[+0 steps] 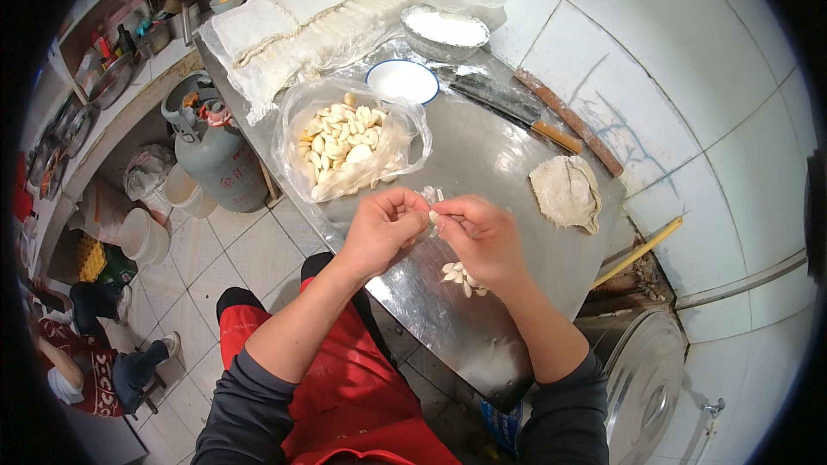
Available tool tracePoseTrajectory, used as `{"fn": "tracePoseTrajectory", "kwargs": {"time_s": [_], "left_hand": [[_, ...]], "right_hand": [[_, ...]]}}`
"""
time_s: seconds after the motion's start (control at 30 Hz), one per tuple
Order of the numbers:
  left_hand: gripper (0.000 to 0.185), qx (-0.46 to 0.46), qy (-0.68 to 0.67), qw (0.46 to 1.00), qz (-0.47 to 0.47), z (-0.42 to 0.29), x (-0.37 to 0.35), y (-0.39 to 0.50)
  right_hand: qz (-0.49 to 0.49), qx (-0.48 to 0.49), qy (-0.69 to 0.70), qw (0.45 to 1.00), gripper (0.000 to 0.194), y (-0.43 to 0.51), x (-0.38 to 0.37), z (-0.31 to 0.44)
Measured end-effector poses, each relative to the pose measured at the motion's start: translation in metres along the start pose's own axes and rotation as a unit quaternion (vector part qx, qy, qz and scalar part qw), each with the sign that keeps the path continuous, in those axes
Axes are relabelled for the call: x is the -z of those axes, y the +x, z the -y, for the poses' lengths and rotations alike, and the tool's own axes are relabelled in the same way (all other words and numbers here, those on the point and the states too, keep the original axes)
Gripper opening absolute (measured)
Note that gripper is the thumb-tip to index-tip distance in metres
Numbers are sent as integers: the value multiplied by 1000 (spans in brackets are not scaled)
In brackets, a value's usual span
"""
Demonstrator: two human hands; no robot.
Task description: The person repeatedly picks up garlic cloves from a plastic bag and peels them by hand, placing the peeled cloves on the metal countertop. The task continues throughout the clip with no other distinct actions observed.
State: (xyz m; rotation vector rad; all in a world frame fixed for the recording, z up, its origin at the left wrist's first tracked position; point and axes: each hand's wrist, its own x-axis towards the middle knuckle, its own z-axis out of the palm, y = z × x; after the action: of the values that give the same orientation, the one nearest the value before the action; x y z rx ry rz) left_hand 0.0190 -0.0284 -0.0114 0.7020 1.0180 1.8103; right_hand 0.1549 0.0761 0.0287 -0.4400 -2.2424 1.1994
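My left hand (387, 229) and my right hand (483, 237) meet above the steel table, their fingertips pinching one small pale garlic clove (433, 216) between them. Thin papery garlic skins (429, 194) show just beyond the fingertips. Below my right hand, a small heap of peeled cloves (457, 273) lies on the metal, partly covered by that hand and wrist. Ahead and to the left sits an opened clear plastic bag (423, 145), filled with many loose garlic cloves (345, 132).
At the back are a cloth-covered slab (291, 19), a blue-rimmed enamel bowl (402, 81) and a metal bowl of white powder (446, 29). A cleaver (504, 103), wooden rod (568, 123) and dough piece (566, 192) lie right. A gas cylinder (219, 161) and seated person (87, 368) are left.
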Motion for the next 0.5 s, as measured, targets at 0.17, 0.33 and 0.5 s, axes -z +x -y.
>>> {"fn": "tracePoseTrajectory", "kwargs": {"time_s": [0.17, 0.33, 0.5], "left_hand": [[3, 5, 14, 1000, 8, 2, 2, 1], [5, 10, 59, 998, -2, -1, 2, 0], [8, 8, 88, 996, -1, -2, -4, -2]], "right_hand": [[8, 65, -59, 996, 14, 1, 2, 1], [6, 108, -61, 992, 16, 0, -3, -3], [4, -100, 173, 980, 16, -1, -8, -1]]}}
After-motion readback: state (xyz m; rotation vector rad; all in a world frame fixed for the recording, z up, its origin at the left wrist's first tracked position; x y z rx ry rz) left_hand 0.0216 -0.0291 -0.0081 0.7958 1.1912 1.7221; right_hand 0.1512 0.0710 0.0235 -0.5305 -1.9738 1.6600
